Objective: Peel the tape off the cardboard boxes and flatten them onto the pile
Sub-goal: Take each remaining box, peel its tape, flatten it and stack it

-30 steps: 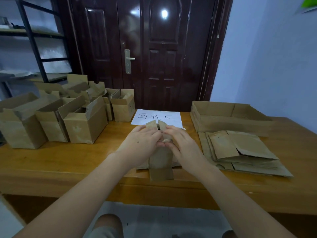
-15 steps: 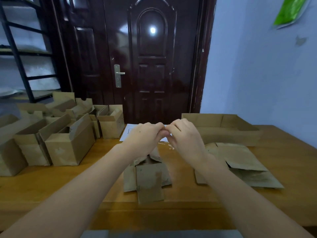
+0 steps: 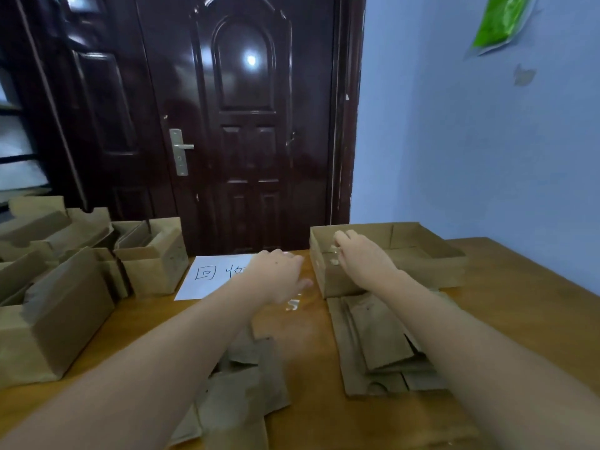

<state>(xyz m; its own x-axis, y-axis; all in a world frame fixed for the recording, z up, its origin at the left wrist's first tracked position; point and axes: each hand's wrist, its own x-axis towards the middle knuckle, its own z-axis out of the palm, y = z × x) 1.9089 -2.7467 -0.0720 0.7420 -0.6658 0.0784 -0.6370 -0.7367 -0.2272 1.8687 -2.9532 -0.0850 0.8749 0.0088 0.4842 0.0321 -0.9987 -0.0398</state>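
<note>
An opened brown cardboard box (image 3: 240, 388) lies flat on the wooden table (image 3: 519, 306) near the front edge, under my left forearm. My right hand (image 3: 360, 258) reaches over the near left wall of a shallow cardboard tray (image 3: 428, 254) and pinches a small pale piece of tape (image 3: 334, 254) at its fingertips. My left hand (image 3: 279, 277) hovers above the table beside the tray, blurred, fingers loosely bent and holding nothing. A pile of flattened boxes (image 3: 383, 345) lies in front of the tray, partly under my right forearm.
Several upright open cardboard boxes (image 3: 65, 313) crowd the left side of the table. A white paper sheet with handwriting (image 3: 211, 277) lies at the back middle. A small shiny scrap (image 3: 292, 305) sits on the table near my left hand. A dark door stands behind.
My hands have left the box and separated. The right hand has moved right, to the tray's edge, with the tape piece. The box now lies on the table. The camera has tilted up.
</note>
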